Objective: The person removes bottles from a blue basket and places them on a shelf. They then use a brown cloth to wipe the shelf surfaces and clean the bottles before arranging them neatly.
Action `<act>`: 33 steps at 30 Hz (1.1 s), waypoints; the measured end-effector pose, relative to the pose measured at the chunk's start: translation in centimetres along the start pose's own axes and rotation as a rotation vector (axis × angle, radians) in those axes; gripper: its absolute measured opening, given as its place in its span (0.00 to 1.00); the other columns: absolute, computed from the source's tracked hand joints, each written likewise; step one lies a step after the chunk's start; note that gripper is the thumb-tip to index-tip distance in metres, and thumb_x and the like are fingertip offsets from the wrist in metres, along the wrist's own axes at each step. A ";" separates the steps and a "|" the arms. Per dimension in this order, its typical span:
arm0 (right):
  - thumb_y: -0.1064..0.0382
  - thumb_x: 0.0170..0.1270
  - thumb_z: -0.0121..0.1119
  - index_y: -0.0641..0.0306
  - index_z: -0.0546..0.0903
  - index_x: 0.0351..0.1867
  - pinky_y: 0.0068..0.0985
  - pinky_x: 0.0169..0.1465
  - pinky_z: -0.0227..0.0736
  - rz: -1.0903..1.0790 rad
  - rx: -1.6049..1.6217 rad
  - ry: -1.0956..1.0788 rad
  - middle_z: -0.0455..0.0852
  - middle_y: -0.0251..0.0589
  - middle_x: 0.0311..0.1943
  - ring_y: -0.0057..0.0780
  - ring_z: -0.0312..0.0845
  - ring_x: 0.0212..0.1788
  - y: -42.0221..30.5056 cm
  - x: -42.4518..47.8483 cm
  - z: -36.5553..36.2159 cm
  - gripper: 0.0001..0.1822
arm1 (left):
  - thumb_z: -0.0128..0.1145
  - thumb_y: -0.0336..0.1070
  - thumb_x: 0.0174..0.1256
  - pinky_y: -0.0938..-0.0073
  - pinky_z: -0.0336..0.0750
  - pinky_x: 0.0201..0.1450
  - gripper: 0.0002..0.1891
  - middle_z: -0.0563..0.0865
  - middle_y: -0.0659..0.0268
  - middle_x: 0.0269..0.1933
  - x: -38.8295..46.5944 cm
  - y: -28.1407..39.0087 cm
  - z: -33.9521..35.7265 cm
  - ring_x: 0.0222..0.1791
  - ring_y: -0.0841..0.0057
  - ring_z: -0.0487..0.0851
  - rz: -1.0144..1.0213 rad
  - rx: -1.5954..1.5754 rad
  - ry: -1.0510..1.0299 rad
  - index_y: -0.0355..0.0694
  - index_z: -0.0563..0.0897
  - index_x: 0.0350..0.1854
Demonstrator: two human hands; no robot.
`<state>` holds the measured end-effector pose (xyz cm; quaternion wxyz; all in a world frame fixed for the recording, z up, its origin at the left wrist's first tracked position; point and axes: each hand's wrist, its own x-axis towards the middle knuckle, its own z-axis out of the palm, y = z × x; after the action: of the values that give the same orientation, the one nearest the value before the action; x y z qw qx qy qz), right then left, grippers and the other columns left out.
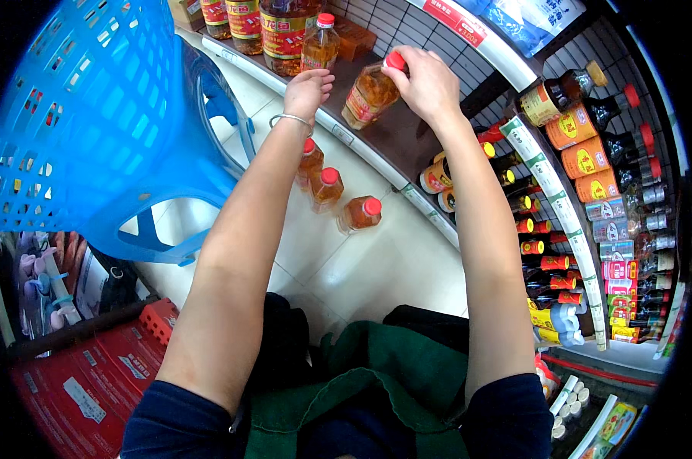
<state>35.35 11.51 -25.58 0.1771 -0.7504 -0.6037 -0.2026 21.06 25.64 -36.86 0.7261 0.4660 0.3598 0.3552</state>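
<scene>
My right hand [423,80] grips a clear plastic bottle of amber cooking oil [372,94] by its red cap. The bottle is tilted, its base over the brown lower shelf [403,137]; whether it touches the shelf I cannot tell. My left hand [308,94] holds nothing, its fingers loosely bent just in front of another red-capped oil bottle [321,46] standing on that shelf. Below my left wrist, three more red-capped oil bottles stand on the tiled floor: one [309,163] partly behind my forearm, one [327,189] in the middle and one [360,214] nearest me.
A blue plastic basket [122,115] rises on the left. Larger oil jugs [288,34] stand at the shelf's far end, beside a brown box [354,40]. Sauce and vinegar bottles [575,140] fill the shelves at right. Red cartons [93,384] lie at lower left.
</scene>
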 end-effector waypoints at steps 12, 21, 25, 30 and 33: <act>0.46 0.65 0.61 0.52 0.82 0.49 0.42 0.52 0.78 0.150 0.116 -0.190 0.87 0.40 0.48 0.43 0.82 0.53 0.8 6.2 8.5 0.18 | 0.51 0.24 0.70 0.85 0.72 0.44 0.22 0.82 0.75 0.53 2.3 0.2 1.8 0.40 0.88 0.75 0.171 0.148 -0.225 0.42 0.78 0.66; 0.46 0.64 0.61 0.50 0.81 0.56 0.42 0.54 0.77 0.169 0.192 -0.096 0.86 0.41 0.51 0.42 0.81 0.54 1.3 7.1 12.2 0.22 | 0.48 0.23 0.69 0.80 0.71 0.54 0.25 0.80 0.65 0.52 3.0 -0.5 1.1 0.46 0.83 0.75 0.178 0.174 -0.152 0.44 0.77 0.67; 0.39 0.59 0.65 0.51 0.79 0.60 0.42 0.56 0.76 0.214 0.304 -0.123 0.85 0.42 0.54 0.45 0.80 0.57 1.7 6.8 11.9 0.31 | 0.48 0.24 0.69 0.83 0.74 0.43 0.23 0.84 0.66 0.51 3.2 -0.9 1.1 0.42 0.84 0.78 0.186 0.157 -0.147 0.46 0.80 0.65; 0.35 0.53 0.69 0.54 0.83 0.53 0.38 0.48 0.79 0.356 0.332 0.128 0.86 0.43 0.47 0.43 0.84 0.49 1.3 1.7 9.9 0.33 | 0.52 0.25 0.69 0.80 0.76 0.48 0.18 0.86 0.64 0.50 2.9 -0.9 0.4 0.45 0.81 0.82 0.239 0.308 -0.122 0.38 0.82 0.60; 0.37 0.53 0.70 0.53 0.86 0.42 0.37 0.45 0.79 0.254 0.411 -0.104 0.86 0.41 0.40 0.41 0.84 0.43 0.1 -2.4 9.6 0.25 | 0.52 0.27 0.70 0.79 0.77 0.52 0.18 0.86 0.62 0.54 2.6 -0.5 -1.0 0.50 0.77 0.83 0.210 0.320 -0.174 0.37 0.80 0.61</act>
<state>35.87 14.44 -35.06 0.3186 -0.7781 -0.5413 -0.0126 21.56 28.12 -38.11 0.6301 0.6393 0.2970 0.3257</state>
